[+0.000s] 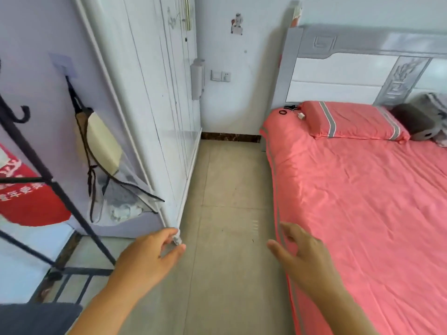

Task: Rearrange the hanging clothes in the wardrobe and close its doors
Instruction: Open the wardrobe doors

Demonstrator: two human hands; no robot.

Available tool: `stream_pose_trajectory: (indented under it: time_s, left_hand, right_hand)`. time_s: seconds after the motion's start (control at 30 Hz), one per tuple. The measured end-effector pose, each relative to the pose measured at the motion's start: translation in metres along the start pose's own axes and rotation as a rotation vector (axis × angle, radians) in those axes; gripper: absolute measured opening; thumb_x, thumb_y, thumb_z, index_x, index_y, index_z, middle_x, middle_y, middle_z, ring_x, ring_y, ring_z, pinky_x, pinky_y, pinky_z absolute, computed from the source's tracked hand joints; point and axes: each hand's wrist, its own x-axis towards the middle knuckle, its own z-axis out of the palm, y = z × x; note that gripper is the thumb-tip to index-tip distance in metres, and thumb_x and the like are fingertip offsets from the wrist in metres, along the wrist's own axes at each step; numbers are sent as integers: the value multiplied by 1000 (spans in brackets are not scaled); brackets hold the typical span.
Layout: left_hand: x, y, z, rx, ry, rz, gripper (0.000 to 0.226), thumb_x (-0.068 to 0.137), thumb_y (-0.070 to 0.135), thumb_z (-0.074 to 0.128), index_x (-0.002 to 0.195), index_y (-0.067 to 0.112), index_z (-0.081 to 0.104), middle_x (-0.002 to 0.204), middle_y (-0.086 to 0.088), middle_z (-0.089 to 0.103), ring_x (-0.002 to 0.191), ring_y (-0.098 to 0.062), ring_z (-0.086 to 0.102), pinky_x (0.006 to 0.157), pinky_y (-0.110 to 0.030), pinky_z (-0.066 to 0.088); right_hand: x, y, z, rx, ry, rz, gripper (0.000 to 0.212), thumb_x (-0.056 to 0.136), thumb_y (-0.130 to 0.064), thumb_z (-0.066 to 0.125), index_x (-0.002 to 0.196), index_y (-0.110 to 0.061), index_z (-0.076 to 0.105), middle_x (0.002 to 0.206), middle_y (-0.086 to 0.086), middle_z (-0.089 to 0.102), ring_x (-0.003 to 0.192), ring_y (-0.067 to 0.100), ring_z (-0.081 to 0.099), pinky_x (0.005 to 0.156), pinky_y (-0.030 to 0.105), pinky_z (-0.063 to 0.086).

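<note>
Head view shows the white wardrobe [154, 97] standing shut along the floor's left edge, its stiff, light doors best pulled by the tall metal handle [188, 13], while left hand [147, 257] and right hand [304, 257] hover released, holding nothing.

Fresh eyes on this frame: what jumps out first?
The pink bed fills the right half, its pillow by the grey headboard. The white wardrobe runs along the left, doors shut. Both hands reach forward low down, left hand by the wardrobe's corner, right hand over the bed's edge.
</note>
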Motion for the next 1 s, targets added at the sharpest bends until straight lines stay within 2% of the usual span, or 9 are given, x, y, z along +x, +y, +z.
stream_pose_trajectory:
  time_s: [0.07,0.13,0.2,0.27,0.47,0.57,0.7,0.83,1.0]
  left_hand:
    - [56,28,3,-18,-15,41,44,85,49,58,126,34,53,116,16,62,104,0,57,90,-24,45]
    - [103,49,8,-23,-17,82,43,83,50,59,124,36,55,115,18,62,102,3,56,90,-24,45]
    - [152,72,16,-24,-31,117,42,84,49,58,124,38,54,115,19,61,102,4,56,88,-24,45]
    - [208,95,24,-20,-14,138,40,85,48,57,124,38,54,114,20,61,102,4,55,85,-22,43]
    - [358,161,16,36,-32,132,44,87,51,53,130,39,48,121,21,58,106,6,52,87,-18,42]
    - [423,180,4,30,-22,114,44,87,53,51,130,42,46,121,23,56,103,9,49,84,-17,40]
    - [497,174,3,9,-28,5,45,86,55,52,129,43,47,119,24,56,103,6,51,84,-18,41]
    - [586,156,5,11,-26,-98,46,86,56,51,130,41,47,119,22,56,104,4,52,88,-22,43]
    - [720,160,-17,16,-27,-138,47,88,55,50,131,37,47,121,19,56,106,1,53,88,-21,44]
  right_hand:
    - [44,8,-6,23,41,44,84,63,-72,36,126,-21,57,120,-8,62,108,13,59,89,32,47]
    - [84,17,-13,26,87,51,74,70,-67,47,125,-18,58,118,-6,64,109,14,59,87,29,46]
    - [130,31,-17,33,89,84,56,80,-49,63,125,-17,57,117,-5,63,111,16,58,84,26,42]
    - [187,49,-21,45,112,93,50,83,-38,67,126,-17,56,118,-3,63,112,16,57,83,25,41]
    - [362,74,-52,68,85,77,54,84,-39,65,132,-18,51,128,-3,59,116,13,54,84,21,38]
    - [441,66,-60,60,33,41,55,85,-40,63,134,-18,48,132,-3,56,121,13,51,93,25,40]
    - [535,54,-47,47,-63,-23,55,84,-38,65,132,-15,51,130,-1,58,118,15,54,97,29,42]
    - [638,45,-26,-4,-151,-67,57,85,-43,61,135,-19,47,131,-4,55,106,15,59,94,33,44]
    - [780,21,-18,-57,-214,-88,58,87,-46,57,138,-24,42,133,-6,53,112,11,55,97,29,42]
